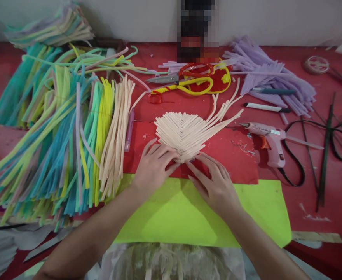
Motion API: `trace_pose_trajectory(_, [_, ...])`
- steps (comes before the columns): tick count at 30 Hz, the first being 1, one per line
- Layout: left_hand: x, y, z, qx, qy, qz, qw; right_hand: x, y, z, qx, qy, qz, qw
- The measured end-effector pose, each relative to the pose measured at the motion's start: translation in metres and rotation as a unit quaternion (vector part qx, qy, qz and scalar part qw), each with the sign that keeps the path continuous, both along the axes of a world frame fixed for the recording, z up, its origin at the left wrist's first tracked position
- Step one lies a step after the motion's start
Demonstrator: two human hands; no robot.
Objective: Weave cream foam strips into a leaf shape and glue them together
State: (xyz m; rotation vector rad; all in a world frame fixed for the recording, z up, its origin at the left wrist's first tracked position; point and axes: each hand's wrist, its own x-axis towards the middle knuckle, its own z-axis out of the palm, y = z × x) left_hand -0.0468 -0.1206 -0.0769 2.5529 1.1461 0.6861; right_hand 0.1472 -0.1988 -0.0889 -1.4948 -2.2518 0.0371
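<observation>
A cream leaf shape (181, 132) made of pipe cleaners laid in a V pattern lies in front of me, loose stem ends fanning out to the upper right. My left hand (156, 161) presses on its lower left edge, thumb and forefinger pinched at the bottom tip. From the other side, my right hand (214, 177) grips the same tip with its fingertips; exactly what they pinch is hidden. Beneath the leaf is a red sheet (232, 163), and a lime-green sheet (171, 214) lies nearer to me.
Bundles of coloured pipe cleaners (63, 136) fill the left side, beside a purple pen (129, 130). Yellow-handled scissors (194, 83) lie behind the leaf. To the right are a pink glue gun (271, 142) with its cord, a white pen (266, 107) and lilac pipe cleaners (264, 77).
</observation>
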Motion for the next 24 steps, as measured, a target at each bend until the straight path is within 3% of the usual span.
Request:
trace_pose_trajectory(18, [-0.004,0.001,0.0,-0.063,-0.078,0.011,0.995,0.0,-0.001,0.0,-0.023,0.02,-0.011,0.999])
trace_pose_trajectory(24, [-0.012,0.01,0.002,-0.081,-0.109,0.139,0.981,0.0,-0.001,-0.001,-0.011,0.008,-0.011,1.0])
